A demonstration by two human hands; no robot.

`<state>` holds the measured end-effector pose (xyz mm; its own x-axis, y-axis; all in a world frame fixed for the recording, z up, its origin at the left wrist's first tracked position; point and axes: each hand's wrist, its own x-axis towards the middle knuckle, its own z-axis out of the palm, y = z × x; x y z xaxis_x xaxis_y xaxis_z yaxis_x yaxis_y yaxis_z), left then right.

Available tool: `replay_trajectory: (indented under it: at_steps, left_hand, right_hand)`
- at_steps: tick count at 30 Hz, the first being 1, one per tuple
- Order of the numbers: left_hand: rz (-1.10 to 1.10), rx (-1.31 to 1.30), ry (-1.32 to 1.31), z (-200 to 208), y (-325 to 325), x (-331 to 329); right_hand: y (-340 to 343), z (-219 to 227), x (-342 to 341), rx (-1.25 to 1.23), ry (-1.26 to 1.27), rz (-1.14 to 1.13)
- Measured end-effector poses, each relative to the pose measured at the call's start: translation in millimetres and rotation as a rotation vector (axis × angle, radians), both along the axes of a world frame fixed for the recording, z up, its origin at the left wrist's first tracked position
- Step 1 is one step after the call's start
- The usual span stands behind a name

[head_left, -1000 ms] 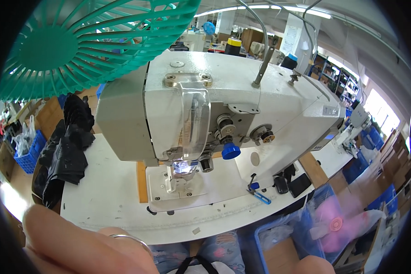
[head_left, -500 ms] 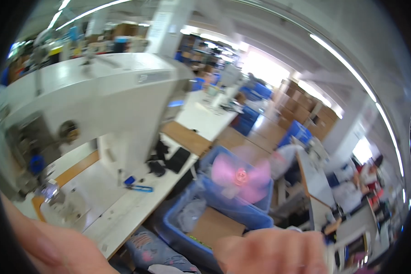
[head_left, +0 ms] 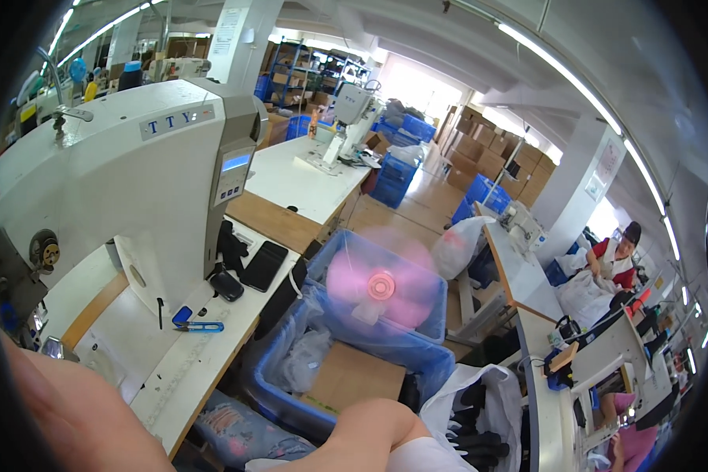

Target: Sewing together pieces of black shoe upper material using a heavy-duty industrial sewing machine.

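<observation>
My left arm (head_left: 79,409) shows as bare skin at the lower left, close to a white industrial sewing machine (head_left: 165,149); its hand is out of view. At the bottom middle my bent right arm (head_left: 370,429) reaches in beside a white sleeve, and that hand is hidden below the edge. Blue thread snips (head_left: 202,326) lie on the white machine table (head_left: 173,393). Farther back on it rest a black phone (head_left: 264,265) and a dark rounded object (head_left: 226,285). My leg in torn, patterned jeans (head_left: 244,429) is beneath the table edge.
A pink fan (head_left: 381,285) spins over blue plastic-lined crates (head_left: 271,393), one holding a cardboard sheet (head_left: 354,377). Beside them a white sack (head_left: 507,393) contains dark items. A co-worker (head_left: 617,259) handles white material at the right; another person in pink (head_left: 633,440) is lower down.
The view has swung rightward and sharpened, shifting the machine and crates left. The closed hand seen at the bottom has left the picture, and a bent arm shows there instead.
</observation>
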<state>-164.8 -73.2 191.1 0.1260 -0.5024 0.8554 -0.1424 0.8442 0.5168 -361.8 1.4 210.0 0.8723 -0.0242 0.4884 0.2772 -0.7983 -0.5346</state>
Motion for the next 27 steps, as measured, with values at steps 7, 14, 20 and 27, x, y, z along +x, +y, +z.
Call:
replay_trajectory:
  at_steps: [7, 14, 20, 27]
  left_hand:
    - [0.025, 0.016, -0.006, 1, 6, 14]
    - [0.021, 0.039, -0.025, 0, 5, 14]
    - [0.015, 0.052, -0.029, -1, 5, 17]
    - [0.024, 0.048, -0.028, 1, 8, 21]
  right_hand:
    - [5, 42, -49, 0.225, -0.707, -0.085]
    - [43, 40, -6, 0.454, -0.917, -0.186]
    - [22, 4, 23, 0.749, -0.832, 0.021]
    - [22, -41, 63, 1.135, -0.674, 0.324]
